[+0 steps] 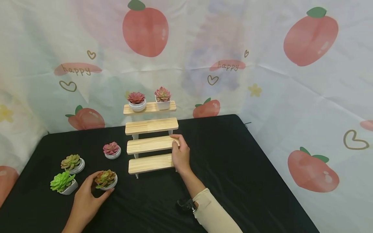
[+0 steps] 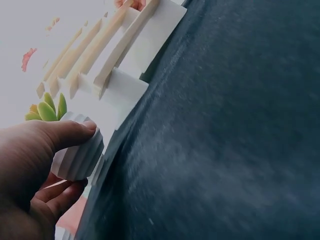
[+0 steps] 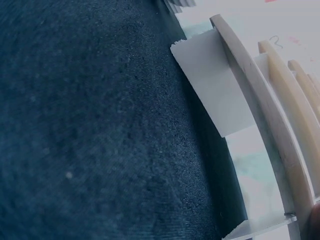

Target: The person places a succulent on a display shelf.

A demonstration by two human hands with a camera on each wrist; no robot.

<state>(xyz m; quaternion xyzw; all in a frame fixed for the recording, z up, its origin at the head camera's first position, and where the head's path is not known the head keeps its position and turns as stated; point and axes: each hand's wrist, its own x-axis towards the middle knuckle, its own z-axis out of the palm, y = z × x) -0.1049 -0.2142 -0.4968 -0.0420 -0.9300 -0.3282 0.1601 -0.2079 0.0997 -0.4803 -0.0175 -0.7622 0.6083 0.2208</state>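
Thumb and fingers of my left hand (image 1: pixel 87 197) grip the ribbed white pot (image 2: pixel 80 150) of a potted succulent (image 1: pixel 106 179) with orange-green leaves. Whether that pot touches the cloth is hard to tell. A four-tier wooden display stand (image 1: pixel 151 163) with white supports stands to the right of it. At the stand's right end, my right hand (image 1: pixel 182 157) holds the edge of a middle tier, thumb towards the board. The right wrist view shows the tiers from the side, with only a sliver of a finger (image 3: pixel 315 217). On the top tier sit two pink succulents, one in a round pot (image 1: pixel 137 106), one in a square pot (image 1: pixel 163 104).
Left of the stand, a pink succulent (image 1: pixel 111 149) rests on the black cloth (image 1: pixel 233 181). Farther left are an olive-green succulent (image 1: pixel 71 162) and a bright green one (image 1: pixel 62 182), close together. A printed fabric backdrop (image 1: pixel 186 42) rises behind the table.
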